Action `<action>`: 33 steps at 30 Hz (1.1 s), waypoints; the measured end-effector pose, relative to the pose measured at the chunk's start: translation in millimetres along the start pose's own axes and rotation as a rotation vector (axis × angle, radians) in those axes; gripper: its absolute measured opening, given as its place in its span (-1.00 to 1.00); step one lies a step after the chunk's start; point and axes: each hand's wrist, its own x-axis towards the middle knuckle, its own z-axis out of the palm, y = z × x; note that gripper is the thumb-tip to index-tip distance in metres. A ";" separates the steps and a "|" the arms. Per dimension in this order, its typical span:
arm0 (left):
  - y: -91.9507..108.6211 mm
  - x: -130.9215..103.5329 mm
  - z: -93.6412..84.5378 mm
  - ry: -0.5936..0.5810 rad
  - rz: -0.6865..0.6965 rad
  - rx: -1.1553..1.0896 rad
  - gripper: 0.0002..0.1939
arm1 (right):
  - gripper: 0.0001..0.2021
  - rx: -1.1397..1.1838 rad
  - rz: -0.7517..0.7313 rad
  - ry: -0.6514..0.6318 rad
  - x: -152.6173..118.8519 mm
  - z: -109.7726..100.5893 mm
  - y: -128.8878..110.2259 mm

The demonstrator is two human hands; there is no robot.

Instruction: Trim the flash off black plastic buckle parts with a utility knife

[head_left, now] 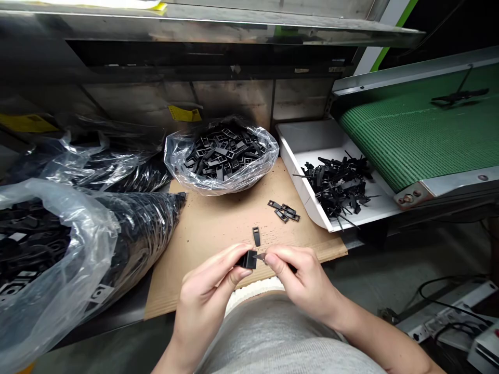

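Note:
Near the front edge of a cardboard sheet [218, 218], my left hand [214, 285] pinches a small black plastic part [248, 259] between thumb and fingers. My right hand [302, 275] is closed around a small knife, its pointed blade [260, 256] touching or very close to the part's right side. The handle is mostly hidden in my fingers. Just beyond my hands lies a single black piece [256, 236] with a rectangular opening. Several similar black pieces [284, 211] lie in a loose group farther right on the cardboard.
A clear bag [171, 156] of black pieces stands at the back. Larger bags of black parts [144, 223] fill the left. To the right are a white tray [294, 171] with tangled black parts and a green conveyor belt [413, 124]. A metal shelf [218, 31] spans above.

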 end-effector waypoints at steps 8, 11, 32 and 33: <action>3.7 -1.0 7.3 0.027 -0.106 -0.026 -0.76 | -0.71 0.037 0.036 -0.036 0.2 -4.6 4.7; 1.7 1.6 10.7 0.021 -0.160 -0.030 -0.78 | -0.72 0.020 0.046 -0.037 -2.5 -4.5 4.1; 3.2 3.8 -0.2 0.013 -0.154 -0.200 -0.81 | -0.70 -0.291 -0.266 0.143 -3.7 -4.8 -8.0; 3.1 3.1 -0.6 0.008 -0.133 -0.178 -0.80 | -0.71 -0.317 -0.274 0.156 -3.7 -4.2 -8.6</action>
